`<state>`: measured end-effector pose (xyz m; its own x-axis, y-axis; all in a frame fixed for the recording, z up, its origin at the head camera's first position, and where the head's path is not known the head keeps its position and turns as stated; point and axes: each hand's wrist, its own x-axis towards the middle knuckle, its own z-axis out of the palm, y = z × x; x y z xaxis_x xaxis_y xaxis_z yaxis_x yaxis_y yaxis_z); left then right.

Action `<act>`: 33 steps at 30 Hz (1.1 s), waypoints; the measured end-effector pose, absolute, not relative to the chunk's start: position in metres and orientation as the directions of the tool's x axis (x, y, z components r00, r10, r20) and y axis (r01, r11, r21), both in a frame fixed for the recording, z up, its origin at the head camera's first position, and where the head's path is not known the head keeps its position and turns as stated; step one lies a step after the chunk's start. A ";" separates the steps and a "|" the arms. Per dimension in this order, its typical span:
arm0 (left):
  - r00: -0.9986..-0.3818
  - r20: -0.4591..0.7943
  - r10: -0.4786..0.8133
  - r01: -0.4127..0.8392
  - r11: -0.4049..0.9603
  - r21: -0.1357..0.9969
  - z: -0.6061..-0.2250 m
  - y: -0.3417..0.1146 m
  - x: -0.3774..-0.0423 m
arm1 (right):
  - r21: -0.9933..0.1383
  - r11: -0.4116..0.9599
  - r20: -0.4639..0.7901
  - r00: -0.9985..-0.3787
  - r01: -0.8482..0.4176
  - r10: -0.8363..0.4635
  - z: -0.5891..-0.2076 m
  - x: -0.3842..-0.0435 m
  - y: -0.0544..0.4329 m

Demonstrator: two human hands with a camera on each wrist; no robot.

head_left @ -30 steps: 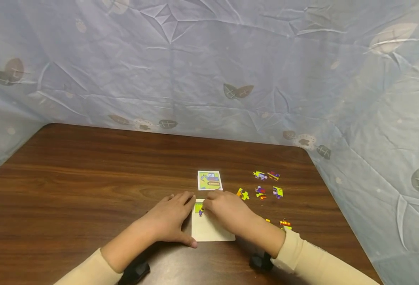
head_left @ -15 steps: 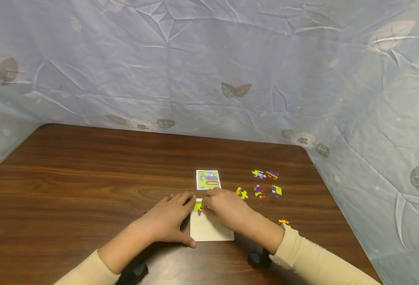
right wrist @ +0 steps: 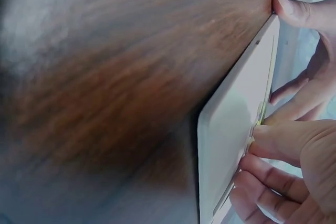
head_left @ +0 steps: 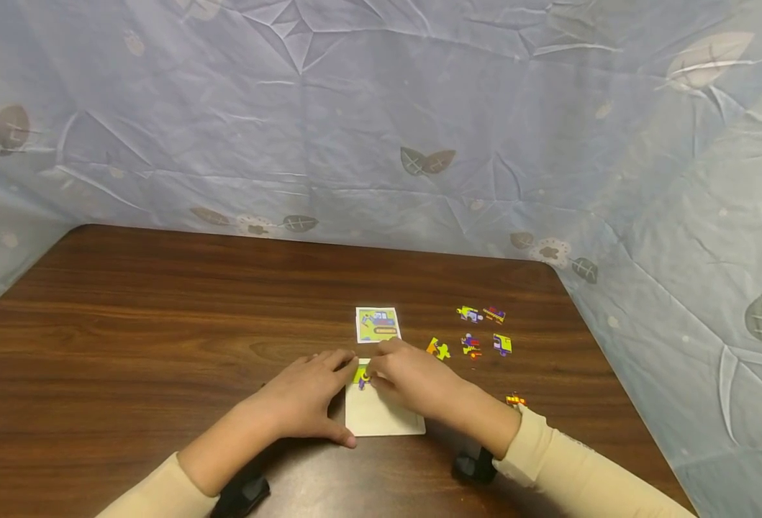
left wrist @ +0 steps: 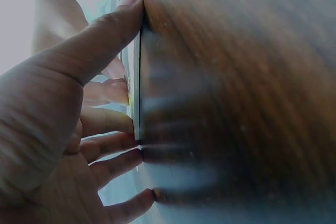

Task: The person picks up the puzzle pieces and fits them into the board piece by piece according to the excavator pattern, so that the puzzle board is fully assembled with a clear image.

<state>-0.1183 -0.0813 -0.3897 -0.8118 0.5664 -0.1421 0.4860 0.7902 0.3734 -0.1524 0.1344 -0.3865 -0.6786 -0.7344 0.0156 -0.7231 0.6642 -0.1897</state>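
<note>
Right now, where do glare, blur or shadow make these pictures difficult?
Head view: pale glare on the table near the bottom edge; left wrist: upper left corner washed out, table blurred; right wrist: hazy glare top left, dark shadow along the board.

Glossy wood-grain table (head_left: 193, 309), smooth matt board (head_left: 383, 417), creased sheeny cloth-like backdrop (head_left: 355, 108), matt cloth sleeves (head_left: 581, 467)

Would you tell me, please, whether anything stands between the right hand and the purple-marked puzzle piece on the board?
Nothing visible does: the right hand is at the piece. The left hand lies along the left edge of the board, not between them.
</note>
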 end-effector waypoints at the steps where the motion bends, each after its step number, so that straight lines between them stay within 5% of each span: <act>1: -0.813 -0.145 0.564 0.482 0.791 0.377 -0.390 -0.081 -0.118 | -0.207 0.661 0.011 -0.677 -0.721 -0.736 -0.386 -0.153 0.135; 20: -0.815 -0.168 0.554 0.464 0.798 0.384 -0.392 -0.083 -0.119 | -0.328 0.671 -0.081 -0.688 -0.665 -0.721 -0.385 -0.151 0.145; 33: -0.822 -0.164 0.545 0.450 0.799 0.398 -0.391 -0.082 -0.118 | -0.392 0.732 0.067 -0.811 -0.557 -0.581 -0.381 -0.194 0.225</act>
